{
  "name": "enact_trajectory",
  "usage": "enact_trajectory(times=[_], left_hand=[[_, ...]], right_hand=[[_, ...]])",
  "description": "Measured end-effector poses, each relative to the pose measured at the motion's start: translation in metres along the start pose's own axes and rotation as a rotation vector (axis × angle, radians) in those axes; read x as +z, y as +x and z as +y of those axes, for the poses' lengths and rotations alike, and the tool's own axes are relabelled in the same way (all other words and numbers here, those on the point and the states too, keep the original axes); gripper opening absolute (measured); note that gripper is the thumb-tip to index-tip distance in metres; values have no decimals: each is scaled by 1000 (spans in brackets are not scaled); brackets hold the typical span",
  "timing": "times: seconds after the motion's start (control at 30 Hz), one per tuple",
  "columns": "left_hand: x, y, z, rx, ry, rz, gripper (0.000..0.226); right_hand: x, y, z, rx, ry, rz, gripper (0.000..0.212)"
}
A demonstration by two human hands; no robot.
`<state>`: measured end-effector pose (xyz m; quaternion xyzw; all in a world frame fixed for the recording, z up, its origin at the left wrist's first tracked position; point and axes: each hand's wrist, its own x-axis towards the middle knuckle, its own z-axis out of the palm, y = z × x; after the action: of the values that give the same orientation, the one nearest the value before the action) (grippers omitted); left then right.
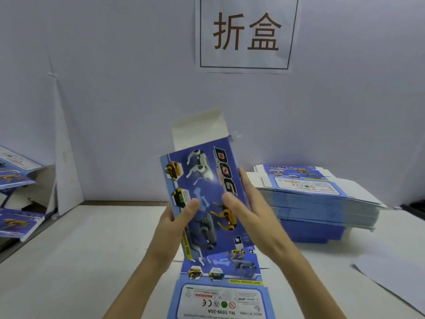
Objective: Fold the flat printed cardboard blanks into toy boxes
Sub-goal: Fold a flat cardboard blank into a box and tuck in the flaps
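A blue printed blank (204, 180) is held upright above the table (80, 249), mid-view, with its lower panel hanging toward the near edge. Its left edge is pinched by the left hand (174, 224), thumb on the printed face and fingers behind. Its right edge is gripped by the right hand (250, 212), thumb laid across the front. A stack (322, 203) of flat blanks is seen on the table at right.

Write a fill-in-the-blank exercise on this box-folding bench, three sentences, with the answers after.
The stack of flat blanks lies on the table to the person's ____. The upright blank, held in both hands, shows the big printed word ____. Its top flap is plain ____.
Missing words: right; DOG; white.
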<state>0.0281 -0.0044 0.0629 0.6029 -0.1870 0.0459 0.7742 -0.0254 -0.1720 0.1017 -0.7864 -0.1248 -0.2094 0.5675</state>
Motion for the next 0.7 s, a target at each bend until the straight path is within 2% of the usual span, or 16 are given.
enact_trajectory(times=[0.07, 0.13, 0.23, 0.27, 0.37, 0.4, 0.5, 0.63, 0.7], left_hand=[[6, -4, 14, 59, 18, -7, 56], [9, -8, 24, 111, 27, 28, 52], [9, -12, 34, 217, 125, 173, 34], [9, -12, 36, 236, 157, 175, 31], [10, -12, 39, 191, 217, 75, 48], [10, -11, 38, 179, 215, 73, 48], [12, -13, 35, 233, 217, 153, 31], [15, -16, 35, 206, 202, 134, 36], [10, -14, 37, 153, 160, 44, 49]], right_hand=[[5, -4, -2, -34, 105, -57, 83], [4, -5, -5, -72, 134, -15, 83], [1, -9, -3, -93, 84, -8, 82], [1, -10, -2, -85, 93, -25, 84], [-1, -12, 0, -57, 175, -65, 87], [-3, -12, 0, -57, 185, -62, 87], [-5, -13, 1, -32, 138, -28, 87], [-4, -13, -1, -13, 142, -5, 79], [-7, -11, -3, 10, 221, 48, 71]])
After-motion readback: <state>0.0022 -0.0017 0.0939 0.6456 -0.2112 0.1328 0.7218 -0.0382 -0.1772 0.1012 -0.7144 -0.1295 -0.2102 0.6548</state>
